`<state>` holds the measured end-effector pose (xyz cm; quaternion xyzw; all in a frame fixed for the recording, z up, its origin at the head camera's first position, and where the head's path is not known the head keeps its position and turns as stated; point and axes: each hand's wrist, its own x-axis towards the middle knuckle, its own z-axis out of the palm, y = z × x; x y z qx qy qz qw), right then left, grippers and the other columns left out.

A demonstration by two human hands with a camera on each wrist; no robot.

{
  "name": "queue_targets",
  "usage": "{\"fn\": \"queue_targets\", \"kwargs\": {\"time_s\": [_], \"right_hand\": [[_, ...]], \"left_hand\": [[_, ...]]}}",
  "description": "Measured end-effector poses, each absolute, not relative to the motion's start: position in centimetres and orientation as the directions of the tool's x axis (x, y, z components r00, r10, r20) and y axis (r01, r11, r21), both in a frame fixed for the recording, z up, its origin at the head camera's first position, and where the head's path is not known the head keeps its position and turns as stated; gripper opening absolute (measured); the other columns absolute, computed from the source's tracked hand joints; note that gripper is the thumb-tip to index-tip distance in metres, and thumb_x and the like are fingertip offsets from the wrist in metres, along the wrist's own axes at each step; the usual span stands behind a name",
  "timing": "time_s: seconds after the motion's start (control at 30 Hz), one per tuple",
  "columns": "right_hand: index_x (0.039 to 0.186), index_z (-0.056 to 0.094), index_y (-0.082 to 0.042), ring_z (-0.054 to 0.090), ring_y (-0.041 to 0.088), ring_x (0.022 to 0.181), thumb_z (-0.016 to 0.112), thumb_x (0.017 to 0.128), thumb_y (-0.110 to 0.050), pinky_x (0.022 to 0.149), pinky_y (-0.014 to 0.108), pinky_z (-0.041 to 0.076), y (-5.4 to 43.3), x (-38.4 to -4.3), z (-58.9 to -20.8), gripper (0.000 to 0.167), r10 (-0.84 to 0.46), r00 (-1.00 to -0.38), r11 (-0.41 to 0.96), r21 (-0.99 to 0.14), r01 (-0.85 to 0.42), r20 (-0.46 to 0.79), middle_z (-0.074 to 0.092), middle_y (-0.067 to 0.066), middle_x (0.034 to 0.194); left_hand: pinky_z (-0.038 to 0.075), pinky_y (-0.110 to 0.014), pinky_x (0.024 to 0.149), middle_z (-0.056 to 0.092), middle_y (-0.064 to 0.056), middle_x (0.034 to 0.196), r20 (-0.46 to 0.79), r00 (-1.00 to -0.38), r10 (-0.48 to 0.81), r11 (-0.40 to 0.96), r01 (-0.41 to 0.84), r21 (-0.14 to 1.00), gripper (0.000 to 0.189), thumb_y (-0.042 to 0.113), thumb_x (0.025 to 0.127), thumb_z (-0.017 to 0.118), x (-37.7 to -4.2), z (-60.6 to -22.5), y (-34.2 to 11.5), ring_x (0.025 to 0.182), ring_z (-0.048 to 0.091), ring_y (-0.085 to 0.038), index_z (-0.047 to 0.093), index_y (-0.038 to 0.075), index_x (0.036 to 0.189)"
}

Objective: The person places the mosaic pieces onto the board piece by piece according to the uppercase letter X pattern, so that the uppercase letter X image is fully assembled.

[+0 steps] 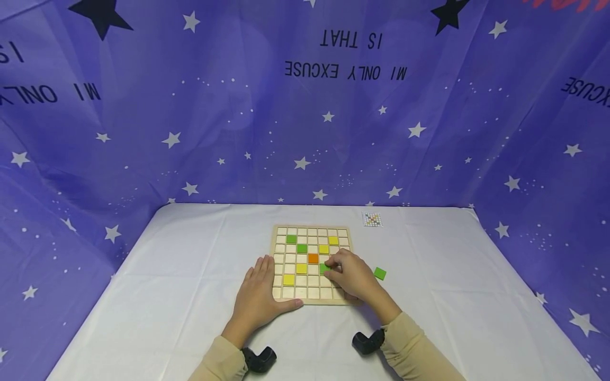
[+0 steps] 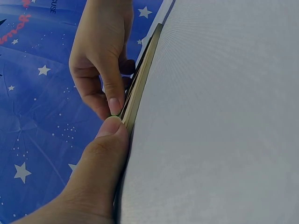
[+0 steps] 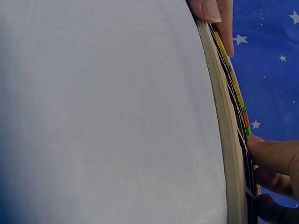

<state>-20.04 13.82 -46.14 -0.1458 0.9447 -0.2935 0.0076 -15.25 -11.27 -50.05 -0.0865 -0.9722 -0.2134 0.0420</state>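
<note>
A wooden grid board (image 1: 312, 302) lies flat on the white table, with green, yellow and orange square tiles in some of its cells. My left hand (image 1: 257, 296) rests along the board's left side with straight fingers, its thumb spread over the front edge. Over the right half of the grid, my right hand (image 1: 353, 274) pinches a green tile (image 1: 324, 268) between thumb and fingers at a cell diagonally below the orange tile (image 1: 313, 258). In the right wrist view the right hand's thumb (image 3: 271, 154) is at the board's top surface. The right hand hides several right-hand cells.
One loose green tile (image 1: 379, 273) lies on the cloth right of the board. A small card (image 1: 373, 219) printed with a coloured grid lies farther back to the right. Behind the table hangs a purple-blue curtain (image 1: 305, 106) with stars and lettering.
</note>
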Motion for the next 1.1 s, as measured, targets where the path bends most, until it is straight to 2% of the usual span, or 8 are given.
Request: {"fn": "queue_targets", "kwargs": {"time_s": [0.2, 0.43, 0.6, 0.77, 0.93, 1.1], "right_hand": [[0.1, 0.079, -0.019, 0.056, 0.005, 0.082, 0.078, 0.086, -0.029, 0.075, 0.029, 0.048, 13.9, -20.1, -46.3, 0.017, -0.286, -0.955, 0.802, -0.526, -0.282, 0.076, 0.061, -0.013, 0.092], [0.093, 0.078, -0.02, 0.052, 0.006, 0.073, 0.08, 0.084, -0.027, 0.067, 0.027, 0.045, 14.4, -19.7, -45.5, 0.012, -0.287, -0.955, 0.822, -0.493, -0.285, 0.074, 0.061, -0.014, 0.084], [0.104, 0.075, -0.02, 0.052, 0.009, 0.072, 0.08, 0.084, -0.028, 0.067, 0.028, 0.043, 16.4, -19.4, -44.9, 0.022, -0.273, -0.958, 0.82, -0.501, -0.278, 0.087, 0.059, -0.013, 0.081], [0.113, 0.073, -0.016, 0.057, 0.012, 0.081, 0.079, 0.084, -0.027, 0.073, 0.031, 0.047, 19.6, -19.5, -44.8, 0.031, -0.245, -0.965, 0.839, -0.478, -0.261, 0.097, 0.064, -0.008, 0.09], [0.122, 0.069, -0.013, 0.06, 0.017, 0.09, 0.079, 0.084, -0.029, 0.079, 0.04, 0.051, 22.8, -19.6, -44.7, 0.043, -0.196, -0.979, 0.875, -0.442, -0.197, 0.049, 0.066, -0.001, 0.098], [0.123, 0.069, -0.008, 0.061, 0.02, 0.096, 0.081, 0.082, -0.03, 0.084, 0.047, 0.052, 24.8, -19.1, -44.8, 0.049, -0.165, -0.986, 0.9, -0.409, -0.149, -0.003, 0.065, 0.001, 0.102]], "left_hand": [[0.018, -0.049, 0.126, 0.02, -0.017, 0.164, 0.117, -0.982, 0.151, 0.895, 0.186, 0.405, 0.138, 0.092, 0.063, 0.058, -15.3, -50.1, -11.3, 0.154, 0.017, -0.032, 0.017, -0.002, 0.157], [0.018, -0.048, 0.126, 0.021, -0.017, 0.164, 0.119, -0.982, 0.148, 0.893, 0.184, 0.41, 0.138, 0.091, 0.063, 0.06, -15.2, -50.1, -11.3, 0.154, 0.018, -0.032, 0.018, -0.002, 0.157], [0.02, -0.049, 0.125, 0.025, -0.019, 0.163, 0.145, -0.979, 0.143, 0.889, 0.192, 0.416, 0.137, 0.089, 0.063, 0.063, -15.2, -49.9, -11.2, 0.153, 0.02, -0.034, 0.023, -0.003, 0.155], [0.021, -0.051, 0.125, 0.027, -0.021, 0.162, 0.157, -0.977, 0.141, 0.887, 0.196, 0.419, 0.136, 0.088, 0.063, 0.064, -15.1, -49.8, -11.2, 0.153, 0.022, -0.035, 0.025, -0.005, 0.154], [0.02, -0.05, 0.125, 0.024, -0.019, 0.163, 0.142, -0.98, 0.142, 0.89, 0.189, 0.415, 0.137, 0.089, 0.063, 0.063, -15.1, -49.9, -11.2, 0.153, 0.02, -0.034, 0.023, -0.004, 0.155], [0.018, -0.049, 0.126, 0.021, -0.017, 0.164, 0.119, -0.982, 0.146, 0.891, 0.182, 0.415, 0.138, 0.091, 0.063, 0.06, -15.1, -49.9, -11.3, 0.154, 0.017, -0.032, 0.019, -0.003, 0.156]]}}
